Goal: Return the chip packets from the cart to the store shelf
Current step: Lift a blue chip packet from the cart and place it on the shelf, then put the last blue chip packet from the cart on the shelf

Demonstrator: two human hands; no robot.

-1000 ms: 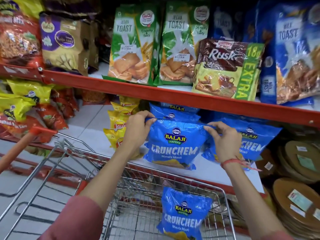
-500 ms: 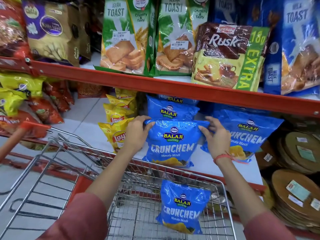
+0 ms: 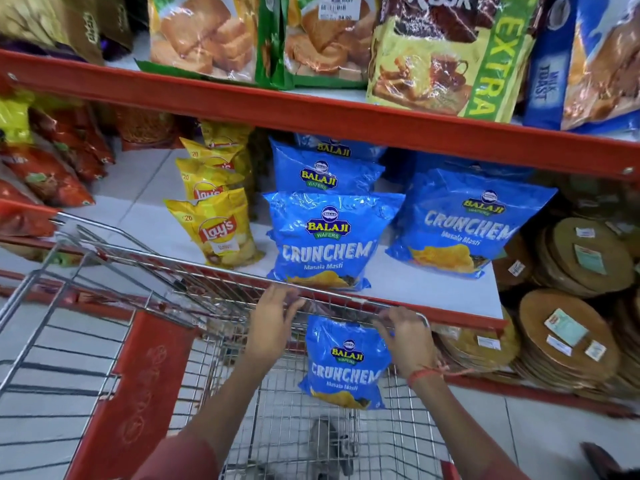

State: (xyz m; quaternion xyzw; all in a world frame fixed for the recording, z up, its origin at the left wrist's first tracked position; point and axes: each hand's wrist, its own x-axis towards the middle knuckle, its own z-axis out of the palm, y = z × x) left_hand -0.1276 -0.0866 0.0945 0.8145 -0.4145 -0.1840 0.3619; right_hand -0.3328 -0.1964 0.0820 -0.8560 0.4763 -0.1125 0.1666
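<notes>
A blue Balaji Crunchem chip packet stands upright inside the wire cart, against its front wall. My left hand hovers with fingers spread over the cart's front rim, just left of that packet's top. My right hand lies on the packet's top right corner, fingers curled; a firm grip is not visible. On the white shelf just beyond the rim stands another blue Crunchem packet, free of both hands, with more blue packets behind it and to its right.
Yellow Lay's packets stand left of the blue ones. The red upper shelf edge carries toast and rusk packs overhead. Stacks of round brown discs fill the right. The cart's red flap is at the left.
Both hands let go of the blue packet, which now stands on the shelf, and dropped to the cart's front rim at the packet inside. The view tilted downward and closer.
</notes>
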